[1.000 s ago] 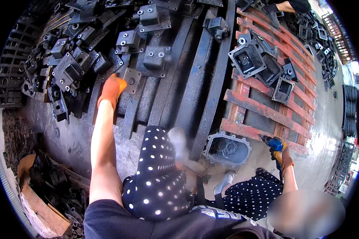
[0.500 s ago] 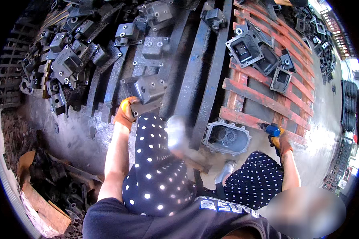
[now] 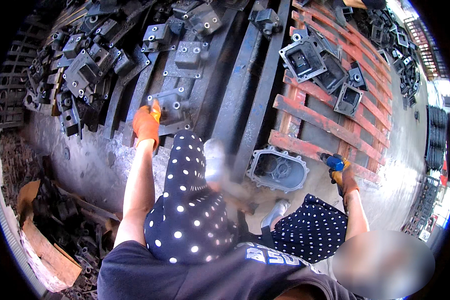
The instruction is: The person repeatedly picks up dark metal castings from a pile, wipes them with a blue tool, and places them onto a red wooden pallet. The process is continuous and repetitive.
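Note:
My left hand [image 3: 147,123], in an orange work glove, grips the left edge of a dark metal housing casting [image 3: 173,108]. That casting has a flanged plate with holes and lies on dark metal beams in front of my left knee. A similar boxy casting [image 3: 189,56] lies just beyond it. My right hand [image 3: 344,179], also gloved, is closed round a blue hand-held power tool [image 3: 334,162]. The tool's dark nose points left, by the near edge of a red slatted pallet [image 3: 305,146]. Its exact kind is hard to make out.
An open grey oval housing [image 3: 291,173] sits on the floor between my legs. Castings pile up at the far left [image 3: 85,75], and several frame-shaped ones [image 3: 303,58] lie on the red pallet. A torn cardboard box [image 3: 47,250] of dark parts stands at lower left.
The casting at my left hand has gone from tilted, boxy side showing, to lying flatter on the beams. My left hand has shifted slightly left and away from me. The right hand keeps its tool.

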`<state>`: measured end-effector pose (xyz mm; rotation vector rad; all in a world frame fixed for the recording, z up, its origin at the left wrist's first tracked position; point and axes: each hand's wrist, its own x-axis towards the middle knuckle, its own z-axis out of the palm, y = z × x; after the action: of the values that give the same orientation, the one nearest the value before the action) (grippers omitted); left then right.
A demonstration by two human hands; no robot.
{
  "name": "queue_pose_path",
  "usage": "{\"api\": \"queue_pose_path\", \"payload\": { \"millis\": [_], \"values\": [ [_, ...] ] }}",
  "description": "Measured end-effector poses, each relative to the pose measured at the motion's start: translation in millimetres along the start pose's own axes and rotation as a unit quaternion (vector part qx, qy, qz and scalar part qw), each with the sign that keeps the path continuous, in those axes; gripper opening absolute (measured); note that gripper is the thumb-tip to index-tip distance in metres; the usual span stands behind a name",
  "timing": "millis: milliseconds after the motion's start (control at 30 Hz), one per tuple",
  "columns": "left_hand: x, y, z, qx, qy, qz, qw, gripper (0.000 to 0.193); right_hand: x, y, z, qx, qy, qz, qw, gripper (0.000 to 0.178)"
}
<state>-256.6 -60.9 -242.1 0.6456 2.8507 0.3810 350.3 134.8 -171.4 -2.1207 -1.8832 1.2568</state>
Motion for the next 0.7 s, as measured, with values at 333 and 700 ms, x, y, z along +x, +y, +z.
{"api": "queue_pose_path", "payload": {
  "millis": [333, 700],
  "values": [
    [0, 96, -2, 0.179, -0.212, -0.008, 0.961, 0.094, -3, -15, -4, 0.118, -0.041, 0.104, 0.987, 0.054],
    [33, 98, 11, 0.19, -0.262, 0.084, 0.942, 0.064, -3, -13, 1, 0.064, -0.02, 0.065, 0.996, 0.036]
  ]
}}
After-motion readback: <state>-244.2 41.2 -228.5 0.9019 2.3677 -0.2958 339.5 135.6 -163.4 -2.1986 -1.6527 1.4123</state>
